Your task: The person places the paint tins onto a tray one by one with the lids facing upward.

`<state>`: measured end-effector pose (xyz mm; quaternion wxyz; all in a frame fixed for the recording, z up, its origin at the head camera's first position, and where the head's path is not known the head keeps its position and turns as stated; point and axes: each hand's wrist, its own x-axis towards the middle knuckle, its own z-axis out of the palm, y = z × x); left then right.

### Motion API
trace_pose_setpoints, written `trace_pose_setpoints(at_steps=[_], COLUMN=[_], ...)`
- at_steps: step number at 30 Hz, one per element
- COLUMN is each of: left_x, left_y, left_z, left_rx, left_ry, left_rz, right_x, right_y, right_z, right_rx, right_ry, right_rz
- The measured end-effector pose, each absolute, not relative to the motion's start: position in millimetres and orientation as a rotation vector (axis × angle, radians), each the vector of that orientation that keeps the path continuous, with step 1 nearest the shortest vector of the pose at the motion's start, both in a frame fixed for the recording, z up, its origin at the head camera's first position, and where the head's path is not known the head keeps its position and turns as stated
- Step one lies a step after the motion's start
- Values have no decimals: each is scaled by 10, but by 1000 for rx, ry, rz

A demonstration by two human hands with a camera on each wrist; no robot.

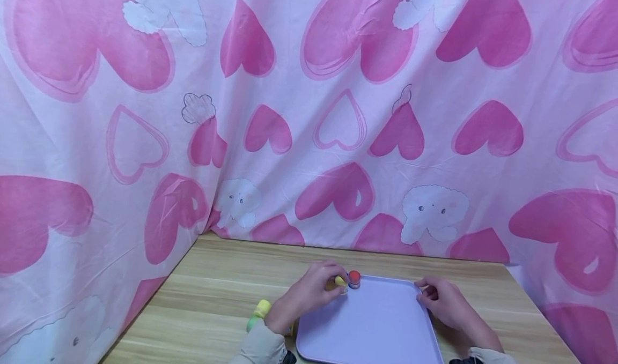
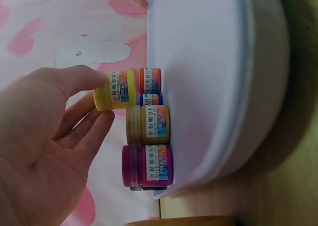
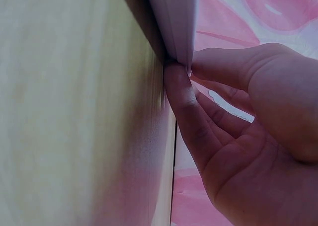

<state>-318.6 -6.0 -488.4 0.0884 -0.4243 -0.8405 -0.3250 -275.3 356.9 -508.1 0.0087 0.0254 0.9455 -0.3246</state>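
Note:
A yellow paint jar (image 2: 115,90) is pinched between the thumb and fingers of my left hand (image 1: 315,288), over the far left part of the pale lilac tray (image 1: 376,321). Beside it in the tray stands a red-capped jar (image 1: 354,279). Lined up along that side in the left wrist view are a blue jar (image 2: 152,99), an ochre jar (image 2: 156,124) and a magenta jar (image 2: 158,165). At the tray's far right corner, my right hand (image 1: 446,302) holds the rim, with thumb and finger on either side of the edge (image 3: 174,22).
Left of the tray, partly behind my left forearm, are a yellow jar (image 1: 262,307) and a green one (image 1: 252,322) on the wooden table (image 1: 207,299). A pink heart-patterned curtain (image 1: 338,192) hangs along the table's back and left sides.

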Motion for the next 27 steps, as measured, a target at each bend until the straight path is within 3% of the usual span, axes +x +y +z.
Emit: trace_pose_setpoints(at_steps=[27], left_x=[-3203], left_y=[-23], left_z=[-4994], left_rx=[-1192], left_ry=[-2614], left_rz=[-796], right_x=[-2754], right_y=[3570], right_z=[-5073], right_rx=[72], right_ry=[2955], right_rz=[-1025])
